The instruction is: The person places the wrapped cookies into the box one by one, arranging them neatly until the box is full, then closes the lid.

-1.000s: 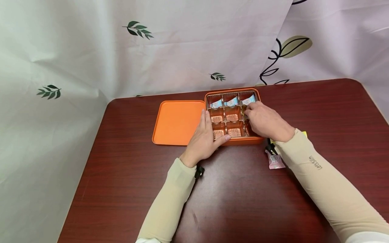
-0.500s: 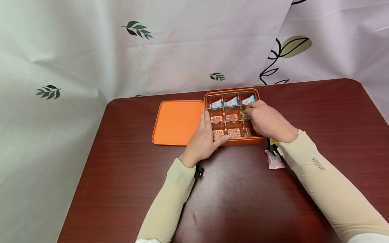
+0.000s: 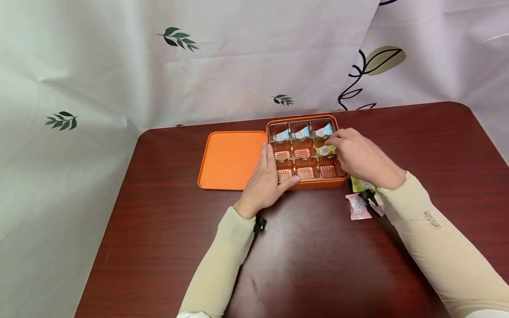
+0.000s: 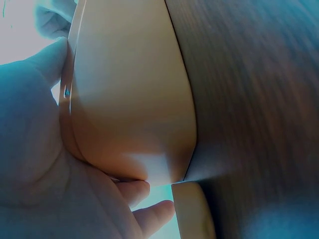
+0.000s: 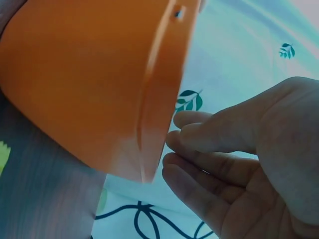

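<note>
An orange box [image 3: 318, 183] with a nine-part tray stands near the back of the table. My left hand [image 3: 262, 183] rests at its front left corner, straight fingers along the left side and thumb over the front rim. In the left wrist view, that hand [image 4: 65, 149] lies against the orange wall. A yellow-wrapped candy [image 3: 325, 150] lies in the middle row's right compartment. Just over its right end is my right hand [image 3: 363, 154], fingers loosely bent. In the right wrist view, nothing shows between this hand's [image 5: 234, 154] thumb and fingers.
Blue-wrapped candies [image 3: 301, 133] fill the tray's back row. The orange lid [image 3: 232, 161] lies flat to the left of the box. A pink candy [image 3: 358, 207] and a yellow wrapper [image 3: 361, 184] lie by my right wrist. A patterned cloth [image 3: 222, 79] hangs behind the table.
My right hand has drawn back to the right and let go of the yellow candy, which now shows in its compartment. The left hand has stayed at the corner.
</note>
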`<state>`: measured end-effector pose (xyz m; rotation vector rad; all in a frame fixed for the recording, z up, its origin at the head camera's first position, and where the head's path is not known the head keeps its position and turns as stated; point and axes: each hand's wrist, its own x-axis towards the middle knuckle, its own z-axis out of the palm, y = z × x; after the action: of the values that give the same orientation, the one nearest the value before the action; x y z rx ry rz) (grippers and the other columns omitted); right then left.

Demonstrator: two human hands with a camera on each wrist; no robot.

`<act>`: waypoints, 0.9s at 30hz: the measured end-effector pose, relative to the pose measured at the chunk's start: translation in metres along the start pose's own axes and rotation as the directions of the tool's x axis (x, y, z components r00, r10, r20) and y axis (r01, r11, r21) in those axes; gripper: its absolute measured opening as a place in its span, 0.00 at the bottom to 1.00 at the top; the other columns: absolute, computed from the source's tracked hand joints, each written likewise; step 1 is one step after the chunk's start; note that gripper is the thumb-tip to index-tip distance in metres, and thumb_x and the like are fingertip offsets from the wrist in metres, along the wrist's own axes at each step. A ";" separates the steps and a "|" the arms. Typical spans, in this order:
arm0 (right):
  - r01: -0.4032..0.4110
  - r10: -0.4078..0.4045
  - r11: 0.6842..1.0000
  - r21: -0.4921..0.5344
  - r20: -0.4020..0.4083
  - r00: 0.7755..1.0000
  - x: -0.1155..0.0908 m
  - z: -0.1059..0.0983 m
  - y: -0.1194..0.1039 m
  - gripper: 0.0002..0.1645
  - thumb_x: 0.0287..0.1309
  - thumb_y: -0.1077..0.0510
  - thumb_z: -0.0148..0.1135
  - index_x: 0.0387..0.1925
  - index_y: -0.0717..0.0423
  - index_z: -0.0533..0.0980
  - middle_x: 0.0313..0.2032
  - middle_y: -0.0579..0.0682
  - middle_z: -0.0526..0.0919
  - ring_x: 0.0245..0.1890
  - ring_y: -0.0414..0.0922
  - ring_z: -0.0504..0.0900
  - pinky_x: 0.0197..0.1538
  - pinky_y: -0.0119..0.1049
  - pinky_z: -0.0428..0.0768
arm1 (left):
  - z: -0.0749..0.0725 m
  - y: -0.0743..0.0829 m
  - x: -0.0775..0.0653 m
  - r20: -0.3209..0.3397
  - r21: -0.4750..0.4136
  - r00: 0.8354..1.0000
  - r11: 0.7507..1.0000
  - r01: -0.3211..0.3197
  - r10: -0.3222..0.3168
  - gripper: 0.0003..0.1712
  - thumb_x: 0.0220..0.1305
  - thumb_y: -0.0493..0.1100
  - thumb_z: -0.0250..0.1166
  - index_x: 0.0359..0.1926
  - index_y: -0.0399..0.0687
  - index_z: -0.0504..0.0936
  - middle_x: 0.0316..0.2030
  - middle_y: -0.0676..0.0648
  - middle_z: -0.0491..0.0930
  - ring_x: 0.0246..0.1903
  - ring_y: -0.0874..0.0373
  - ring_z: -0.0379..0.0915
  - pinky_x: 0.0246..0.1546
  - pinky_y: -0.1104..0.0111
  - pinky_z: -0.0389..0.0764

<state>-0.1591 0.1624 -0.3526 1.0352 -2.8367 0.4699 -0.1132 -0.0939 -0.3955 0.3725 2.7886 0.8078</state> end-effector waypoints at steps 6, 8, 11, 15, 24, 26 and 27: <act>0.008 -0.008 1.000 0.004 -0.047 0.999 -0.008 -0.003 0.003 0.16 0.59 0.75 0.54 0.47 0.73 0.81 0.45 0.66 0.82 0.48 0.63 0.77 0.55 0.55 0.75 | 0.000 -0.001 0.001 -0.005 0.000 1.000 1.000 -0.002 0.002 0.63 0.69 0.68 0.57 0.78 0.37 0.27 0.78 0.37 0.23 0.77 0.50 0.24 0.75 0.57 0.45; 0.004 -0.004 1.000 0.007 -0.055 0.998 -0.009 -0.003 0.003 0.15 0.59 0.75 0.55 0.47 0.73 0.81 0.45 0.66 0.82 0.48 0.63 0.77 0.55 0.55 0.75 | 0.000 -0.002 0.001 -0.005 0.001 1.000 1.000 -0.001 0.001 0.63 0.69 0.68 0.57 0.78 0.37 0.27 0.78 0.37 0.23 0.77 0.51 0.23 0.75 0.57 0.45; -0.007 0.008 1.000 0.012 -0.067 0.998 -0.012 -0.004 0.003 0.15 0.59 0.74 0.55 0.46 0.73 0.81 0.44 0.66 0.82 0.47 0.63 0.77 0.55 0.55 0.75 | 0.000 -0.002 0.000 -0.003 0.005 1.000 1.000 0.000 0.000 0.63 0.70 0.68 0.56 0.78 0.37 0.27 0.78 0.37 0.23 0.77 0.51 0.23 0.75 0.58 0.44; -0.022 0.024 1.000 0.022 -0.083 0.996 -0.017 -0.004 0.003 0.14 0.61 0.72 0.54 0.46 0.73 0.81 0.44 0.65 0.82 0.48 0.62 0.77 0.55 0.55 0.75 | -0.001 -0.002 -0.001 0.003 0.010 1.000 1.000 0.001 -0.001 0.63 0.69 0.70 0.55 0.78 0.37 0.27 0.78 0.37 0.23 0.77 0.51 0.23 0.75 0.58 0.44; -0.042 0.046 0.997 0.059 -0.071 0.996 -0.032 -0.008 0.004 0.18 0.59 0.72 0.58 0.52 0.70 0.80 0.47 0.62 0.82 0.51 0.60 0.77 0.57 0.54 0.74 | 0.001 -0.002 0.000 -0.010 0.006 1.000 1.000 -0.005 0.005 0.63 0.69 0.69 0.57 0.78 0.36 0.28 0.78 0.37 0.24 0.77 0.51 0.23 0.75 0.58 0.44; -0.045 0.050 0.997 0.070 -0.066 0.997 -0.036 -0.009 0.004 0.20 0.58 0.73 0.58 0.54 0.69 0.79 0.47 0.62 0.82 0.51 0.59 0.77 0.56 0.54 0.73 | 0.000 -0.002 0.000 -0.013 0.006 1.000 1.000 -0.009 0.009 0.64 0.68 0.70 0.57 0.78 0.35 0.29 0.78 0.36 0.24 0.77 0.51 0.23 0.75 0.58 0.44; -0.048 0.053 0.996 0.073 -0.067 0.996 -0.037 -0.009 0.004 0.21 0.58 0.73 0.59 0.54 0.69 0.79 0.47 0.61 0.82 0.51 0.59 0.77 0.56 0.54 0.73 | 0.000 -0.002 0.001 -0.013 0.007 1.000 1.000 -0.009 0.009 0.64 0.68 0.70 0.56 0.78 0.35 0.29 0.78 0.36 0.24 0.77 0.50 0.24 0.75 0.58 0.44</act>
<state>-0.1331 0.1907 -0.3514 0.9415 -2.8097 0.6041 -0.1140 -0.0951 -0.3969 0.3827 2.8042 0.8063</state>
